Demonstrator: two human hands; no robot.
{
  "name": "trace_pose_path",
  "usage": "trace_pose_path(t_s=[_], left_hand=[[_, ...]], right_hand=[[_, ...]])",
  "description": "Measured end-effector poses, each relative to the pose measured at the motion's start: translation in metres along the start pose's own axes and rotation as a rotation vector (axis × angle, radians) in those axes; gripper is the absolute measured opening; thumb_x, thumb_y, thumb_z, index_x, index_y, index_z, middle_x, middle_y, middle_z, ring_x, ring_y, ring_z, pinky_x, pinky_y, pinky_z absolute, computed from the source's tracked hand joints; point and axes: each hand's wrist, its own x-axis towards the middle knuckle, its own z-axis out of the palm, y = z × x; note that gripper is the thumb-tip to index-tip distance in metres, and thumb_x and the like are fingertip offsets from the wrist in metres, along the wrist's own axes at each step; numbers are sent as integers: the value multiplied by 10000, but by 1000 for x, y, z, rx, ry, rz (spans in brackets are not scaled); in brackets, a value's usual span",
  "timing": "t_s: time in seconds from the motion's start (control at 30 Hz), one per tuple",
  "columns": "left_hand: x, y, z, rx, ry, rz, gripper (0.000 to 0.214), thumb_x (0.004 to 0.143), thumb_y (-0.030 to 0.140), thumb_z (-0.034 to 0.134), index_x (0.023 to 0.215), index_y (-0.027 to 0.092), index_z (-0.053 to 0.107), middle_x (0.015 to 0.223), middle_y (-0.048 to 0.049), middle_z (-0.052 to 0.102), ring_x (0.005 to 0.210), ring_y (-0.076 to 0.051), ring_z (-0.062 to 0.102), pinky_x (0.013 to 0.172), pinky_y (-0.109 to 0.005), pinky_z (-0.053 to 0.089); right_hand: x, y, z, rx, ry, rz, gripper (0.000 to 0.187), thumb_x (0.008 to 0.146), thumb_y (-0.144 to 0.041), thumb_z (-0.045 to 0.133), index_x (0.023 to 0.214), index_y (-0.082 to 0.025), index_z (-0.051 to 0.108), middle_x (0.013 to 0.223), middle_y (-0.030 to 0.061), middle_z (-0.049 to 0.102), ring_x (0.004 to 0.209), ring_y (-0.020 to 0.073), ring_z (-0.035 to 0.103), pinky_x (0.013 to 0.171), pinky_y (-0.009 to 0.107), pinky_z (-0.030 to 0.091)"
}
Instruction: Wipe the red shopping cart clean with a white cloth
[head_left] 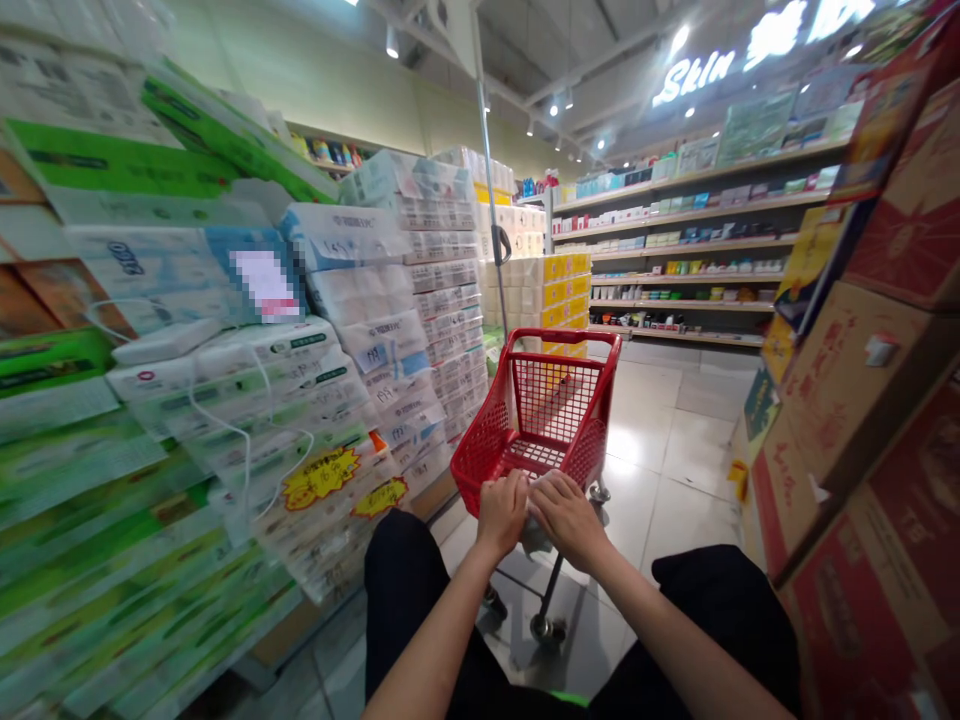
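Observation:
My left hand and my right hand meet in front of me, fingers curled and fingertips close together. Between them is a small, whitish, see-through thing, part of which hangs below the fingers; its kind is not clear. Just beyond, a small red shopping cart stands on the floor, its handle on the far side. The hands overlap its near edge in view, and whether they touch it I cannot tell. My knees in dark trousers show on both sides.
Tall stacks of tissue packs line the left, with a white power bank-like box, white cables and yellow price signs. Cardboard boxes rise on the right. Beyond the tiled floor stand shelves of goods.

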Motion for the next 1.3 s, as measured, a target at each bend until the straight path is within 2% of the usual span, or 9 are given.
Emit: trace_pose_path(t_s=[0.2,0.33,0.4,0.53,0.67,0.77,0.93,1.13,1.3], left_hand=[[-3,0,-7,-166,-10,7,283,996,302,293,1178,242,501,1041,-12,664,946,-182,610,860,-322,382],[-5,12,-4,-142,-12,45,264,960,357,395,1132,232,552,1021,-27,662,961,-201,595,857,-337,373],[-7,18,-4,-129,-28,75,268,946,412,430,1028,228,607,970,-34,662,941,-204,590,846,-343,365],[-10,21,-7,-59,-54,106,394,837,582,562,754,204,634,854,-44,634,866,-215,574,834,-370,341],[-11,10,-15,-36,-62,139,412,745,614,650,760,203,648,853,-38,625,859,-217,558,876,-399,314],[-13,-1,-22,-61,-95,193,422,718,625,674,778,208,654,866,-26,629,866,-206,554,915,-402,293],[-15,-15,-32,-68,-142,250,476,741,678,621,830,212,647,906,-29,633,891,-202,548,953,-395,282],[-13,-22,-36,-36,-172,265,499,744,702,594,767,203,608,838,-20,629,839,-193,546,945,-390,297],[-9,-29,-41,38,-146,198,506,761,695,576,671,198,575,762,-10,597,795,-184,543,969,-403,298]], right_hand=[[3,50,-6,39,-48,-21,309,990,-333,322,1085,-252,605,1059,25,633,1099,167,509,1107,400,279],[15,95,-6,-25,-35,123,395,999,-331,243,1113,-244,611,1145,27,634,1193,173,483,1147,427,207],[19,105,-6,-59,-30,186,406,999,-334,232,1109,-240,612,1168,29,630,1226,181,464,1151,442,193],[16,82,-7,-71,0,189,360,992,-311,256,988,-238,609,1064,29,636,1171,179,481,1157,445,181],[5,35,-3,-21,40,101,273,974,-294,318,932,-234,581,962,26,612,1076,181,497,1157,441,192],[0,18,0,15,48,65,245,968,-283,338,956,-234,578,942,21,607,1045,179,501,1147,438,214],[7,43,-2,13,-2,-13,236,973,-310,364,973,-265,596,948,-6,634,1020,160,522,1140,413,215],[17,93,-9,-85,25,118,330,994,-316,280,1009,-272,606,986,-2,649,1050,159,527,1153,420,146],[19,80,-6,-122,75,206,332,991,-315,264,951,-257,589,948,21,621,1060,185,496,1143,446,159]])
